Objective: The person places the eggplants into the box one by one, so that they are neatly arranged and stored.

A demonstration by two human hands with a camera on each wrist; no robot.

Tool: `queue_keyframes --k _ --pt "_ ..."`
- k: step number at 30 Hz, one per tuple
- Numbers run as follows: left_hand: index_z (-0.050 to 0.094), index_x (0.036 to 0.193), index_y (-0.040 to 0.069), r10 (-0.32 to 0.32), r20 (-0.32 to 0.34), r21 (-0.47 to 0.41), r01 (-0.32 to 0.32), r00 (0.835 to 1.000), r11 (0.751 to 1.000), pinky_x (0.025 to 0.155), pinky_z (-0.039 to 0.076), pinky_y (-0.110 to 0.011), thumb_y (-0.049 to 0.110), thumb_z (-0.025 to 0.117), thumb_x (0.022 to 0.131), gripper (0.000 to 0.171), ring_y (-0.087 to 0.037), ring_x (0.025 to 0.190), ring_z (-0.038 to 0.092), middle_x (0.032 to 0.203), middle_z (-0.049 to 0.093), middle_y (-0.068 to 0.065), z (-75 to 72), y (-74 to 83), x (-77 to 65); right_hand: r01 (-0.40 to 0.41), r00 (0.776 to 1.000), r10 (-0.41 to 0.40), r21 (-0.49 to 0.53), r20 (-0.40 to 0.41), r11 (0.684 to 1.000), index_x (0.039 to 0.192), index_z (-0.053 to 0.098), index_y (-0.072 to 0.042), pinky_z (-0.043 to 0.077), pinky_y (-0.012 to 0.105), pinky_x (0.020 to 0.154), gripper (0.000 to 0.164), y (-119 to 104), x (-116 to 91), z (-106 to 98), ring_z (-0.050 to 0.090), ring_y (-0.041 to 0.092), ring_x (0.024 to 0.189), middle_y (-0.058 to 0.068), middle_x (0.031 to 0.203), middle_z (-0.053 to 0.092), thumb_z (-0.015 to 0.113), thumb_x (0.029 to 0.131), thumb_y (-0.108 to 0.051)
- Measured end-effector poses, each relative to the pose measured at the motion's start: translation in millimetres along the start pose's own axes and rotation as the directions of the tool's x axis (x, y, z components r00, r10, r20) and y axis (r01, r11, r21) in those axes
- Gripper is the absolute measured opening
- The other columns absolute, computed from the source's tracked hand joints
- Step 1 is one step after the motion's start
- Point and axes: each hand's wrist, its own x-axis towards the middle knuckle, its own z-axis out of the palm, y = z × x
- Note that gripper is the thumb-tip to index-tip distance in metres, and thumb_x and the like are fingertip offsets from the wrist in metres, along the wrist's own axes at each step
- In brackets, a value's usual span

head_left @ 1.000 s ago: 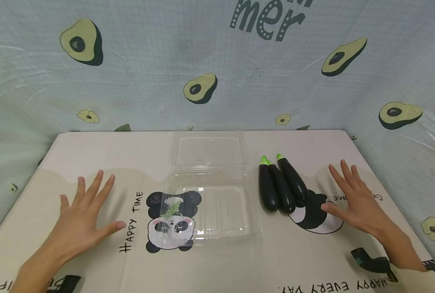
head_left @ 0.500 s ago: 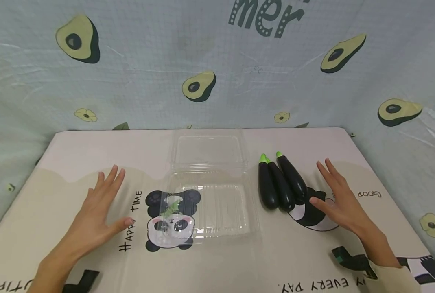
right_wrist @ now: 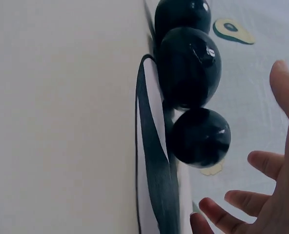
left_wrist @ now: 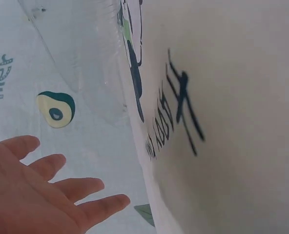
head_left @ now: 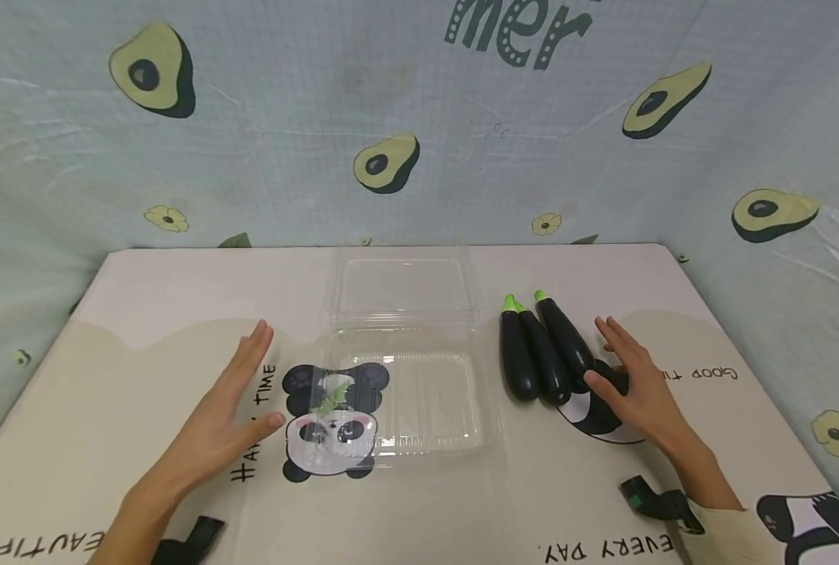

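Note:
Three dark eggplants with bright green stem ends lie side by side right of the middle; the rightmost eggplant [head_left: 564,333] is nearest my right hand [head_left: 634,384]. That hand holds nothing, its fingers extended and thumb apart, close to the eggplant's rounded end. In the right wrist view the rounded end of an eggplant [right_wrist: 201,138] shows beside the fingers. A clear plastic clamshell box [head_left: 426,451] stands with its lid [head_left: 405,286] folded back. To its left is my left hand [head_left: 228,420], holding nothing, with straight fingers and the thumb spread toward the box.
A pale tablecloth [head_left: 405,518] printed with pandas and lettering covers the table. Behind and at both sides hangs a light blue curtain [head_left: 271,94] with avocado prints, meeting the table's back edge. Dark wrist-camera mounts [head_left: 655,498] sit at my wrists.
Both hands have moved inward: the left one rightward toward the clear box, the right one leftward toward the eggplants. The box and eggplants stay in place.

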Motion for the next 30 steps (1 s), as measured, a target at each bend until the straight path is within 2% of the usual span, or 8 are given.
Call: queue_keyframes --k 3,6,10,14,19,23,26,30 --pt "0.013 0.154 0.032 -0.016 0.012 0.006 0.016 1.000 1.000 0.096 0.013 -0.076 0.038 0.071 0.083 0.093 -0.041 0.143 0.005 0.160 0.007 0.000 3.4 0.5 2.4 -0.027 1.000 0.027 0.014 -0.004 1.000 0.152 0.029 -0.017 0.042 0.055 0.078 0.070 1 -1 3 0.052 0.040 0.107 0.017 0.151 0.032 0.062 0.090 -0.021" --pt "0.014 0.154 0.033 -0.019 0.028 -0.013 0.019 0.999 1.000 0.097 0.014 -0.075 0.036 0.072 0.082 0.092 -0.039 0.143 0.006 0.160 0.008 0.002 7.0 1.7 4.7 -0.050 0.999 0.050 0.033 -0.012 0.998 0.151 0.032 -0.018 0.045 0.053 0.074 0.067 2 -3 5 0.057 0.038 0.098 0.019 0.141 0.043 0.061 0.091 -0.021" --pt "0.018 0.154 0.031 -0.013 0.042 -0.059 0.015 0.999 0.998 0.097 0.018 -0.073 0.026 0.073 0.082 0.091 -0.036 0.143 0.010 0.160 0.009 0.003 16.1 1.7 5.9 -0.059 0.997 0.062 0.059 -0.050 0.997 0.148 0.039 -0.019 0.046 0.033 0.067 0.063 4 -4 10 0.060 0.023 0.081 0.016 0.112 0.059 0.064 0.090 -0.018" --pt "0.024 0.153 0.029 0.018 0.048 -0.114 -0.013 0.999 0.993 0.098 0.019 -0.072 0.017 0.074 0.081 0.088 -0.033 0.144 0.013 0.160 0.011 0.004 25.5 0.7 5.4 -0.066 0.994 0.075 0.100 -0.082 0.993 0.145 0.044 -0.020 0.041 0.021 0.062 0.060 7 -6 15 0.057 0.011 0.068 0.007 0.095 0.061 0.066 0.089 -0.013" --pt "0.029 0.152 0.018 0.130 0.072 -0.189 -0.114 0.989 0.975 0.101 0.018 -0.069 0.015 0.074 0.080 0.085 -0.025 0.145 0.011 0.160 0.012 -0.001 32.0 -3.6 7.3 -0.085 0.992 0.097 0.139 -0.080 0.987 0.143 0.047 -0.018 0.041 0.020 0.064 0.056 9 -7 17 0.057 0.013 0.068 0.005 0.099 0.061 0.066 0.090 -0.012" --pt "0.031 0.150 0.012 0.218 0.100 -0.241 -0.189 0.971 0.952 0.109 0.016 -0.049 0.011 0.075 0.077 0.085 -0.024 0.145 0.010 0.160 0.010 -0.007 36.8 -7.6 9.0 -0.088 0.991 0.104 0.171 -0.082 0.981 0.142 0.048 -0.017 0.041 0.018 0.067 0.054 8 -7 17 0.058 0.011 0.073 0.006 0.112 0.061 0.064 0.091 -0.010" --pt "0.032 0.150 0.010 0.252 0.094 -0.251 -0.222 0.963 0.942 0.111 0.012 -0.030 0.010 0.073 0.076 0.084 -0.025 0.145 0.011 0.159 0.011 -0.009 41.7 -11.1 9.4 -0.067 0.992 0.087 0.206 -0.088 0.976 0.142 0.048 -0.015 0.041 0.016 0.069 0.054 8 -6 17 0.058 0.008 0.079 0.010 0.124 0.059 0.063 0.091 -0.007" --pt "0.033 0.149 0.007 0.281 0.072 -0.258 -0.254 0.957 0.932 0.110 0.010 -0.021 0.010 0.072 0.076 0.082 -0.026 0.145 0.010 0.159 0.010 -0.013 48.9 -18.2 9.1 -0.047 0.994 0.068 0.229 -0.085 0.972 0.141 0.048 -0.011 0.041 0.015 0.069 0.053 9 -5 19 0.056 0.005 0.084 0.015 0.131 0.055 0.063 0.091 -0.005"
